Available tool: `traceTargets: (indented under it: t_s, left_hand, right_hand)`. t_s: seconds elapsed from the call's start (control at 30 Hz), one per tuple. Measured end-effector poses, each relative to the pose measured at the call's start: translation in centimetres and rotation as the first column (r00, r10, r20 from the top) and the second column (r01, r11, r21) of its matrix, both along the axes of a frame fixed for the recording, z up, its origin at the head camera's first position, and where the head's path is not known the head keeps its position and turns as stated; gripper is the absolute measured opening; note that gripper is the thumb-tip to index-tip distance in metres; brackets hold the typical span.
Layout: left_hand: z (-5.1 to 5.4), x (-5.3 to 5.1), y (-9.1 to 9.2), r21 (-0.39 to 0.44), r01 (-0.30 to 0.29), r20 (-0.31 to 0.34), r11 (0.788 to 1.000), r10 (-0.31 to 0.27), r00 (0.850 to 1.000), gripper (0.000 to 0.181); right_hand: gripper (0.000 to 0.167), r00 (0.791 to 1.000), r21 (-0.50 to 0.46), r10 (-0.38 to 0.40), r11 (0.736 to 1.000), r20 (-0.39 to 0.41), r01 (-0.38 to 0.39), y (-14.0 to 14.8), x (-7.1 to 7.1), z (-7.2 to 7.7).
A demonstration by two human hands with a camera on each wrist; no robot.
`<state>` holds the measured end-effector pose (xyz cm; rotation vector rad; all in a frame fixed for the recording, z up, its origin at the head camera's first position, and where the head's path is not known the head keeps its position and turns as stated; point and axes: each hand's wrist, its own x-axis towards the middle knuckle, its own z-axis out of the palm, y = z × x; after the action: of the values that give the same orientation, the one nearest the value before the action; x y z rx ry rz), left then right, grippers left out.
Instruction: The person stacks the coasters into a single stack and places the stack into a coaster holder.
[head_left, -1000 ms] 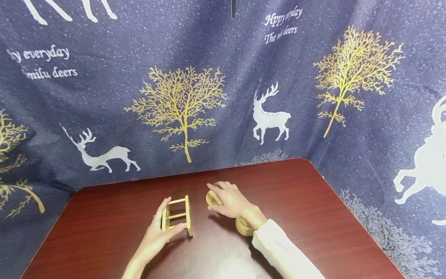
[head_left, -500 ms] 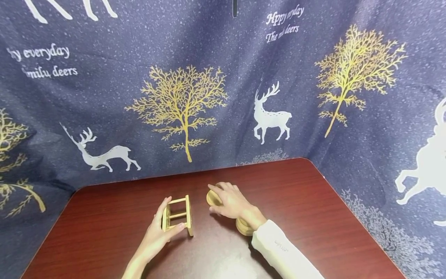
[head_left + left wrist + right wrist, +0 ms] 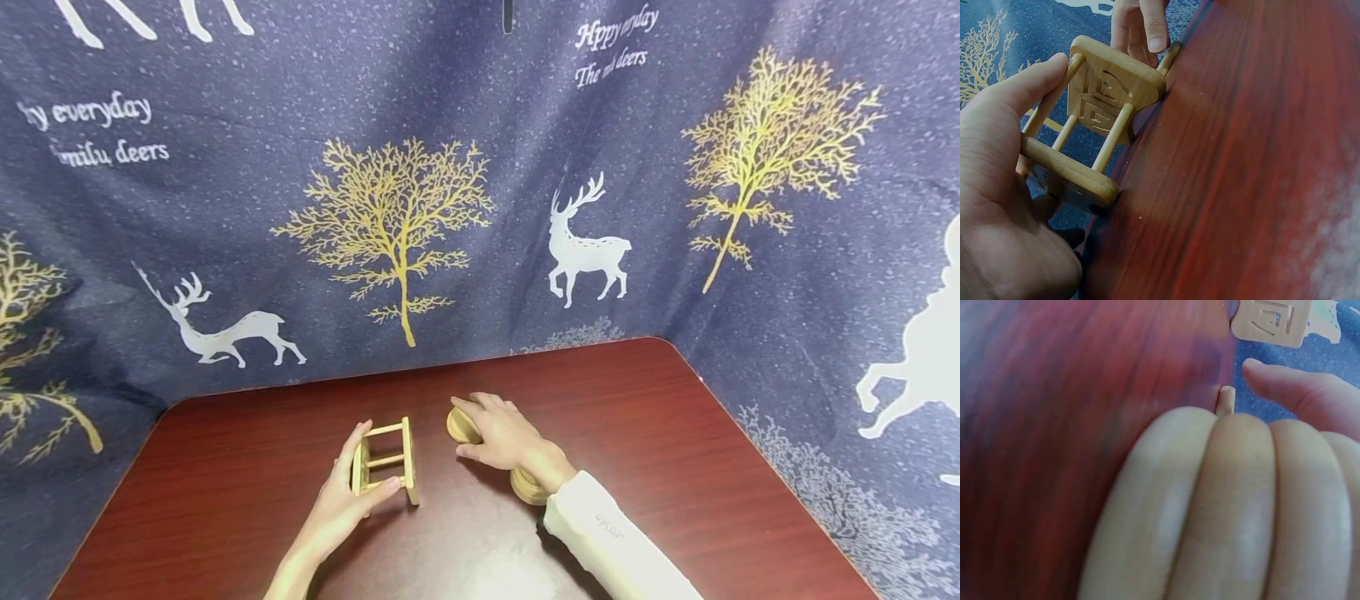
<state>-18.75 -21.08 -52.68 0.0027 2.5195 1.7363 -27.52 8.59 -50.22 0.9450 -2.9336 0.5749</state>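
In the head view my left hand [image 3: 333,496] grips a small pale wooden coaster rack [image 3: 408,458] standing on the table. The left wrist view shows the rack's carved end panel [image 3: 1100,87] and round crossbars. My right hand [image 3: 506,433] reaches over a round wooden coaster [image 3: 463,425], which it partly covers. From the right wrist view, the thumb [image 3: 1291,381] stands out straight, apart from that coaster's rim [image 3: 1227,399]. A stack of round wooden coasters [image 3: 528,487] sits beneath my right wrist, its thick rounded edges [image 3: 1241,512] filling the right wrist view.
The dark red wooden table [image 3: 247,467] has its far edge against a blue cloth [image 3: 450,100] printed with deer and trees. A white sleeve [image 3: 611,533] covers the right forearm.
The head view has shifted very slightly. Both hands, the rack and the coasters stay where they were.
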Motion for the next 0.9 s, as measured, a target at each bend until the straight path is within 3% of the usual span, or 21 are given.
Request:
traceTargets:
  t_s: [0.43,0.9]
  left_hand:
    - [0.14,0.08,-0.08,0.024,0.004,0.006,1.0,-0.004,1.0,0.107]
    - [-0.02,0.15,-0.02,0.033,0.006,-0.021,0.999,-0.005,1.0,0.105]
  right_hand:
    - [0.085,0.998,0.043,-0.013,0.999,0.059,0.01,-0.24,0.15,0.13]
    - [0.081,1.0,0.081,0.015,0.997,0.0,-0.015,-0.29,0.44,0.26]
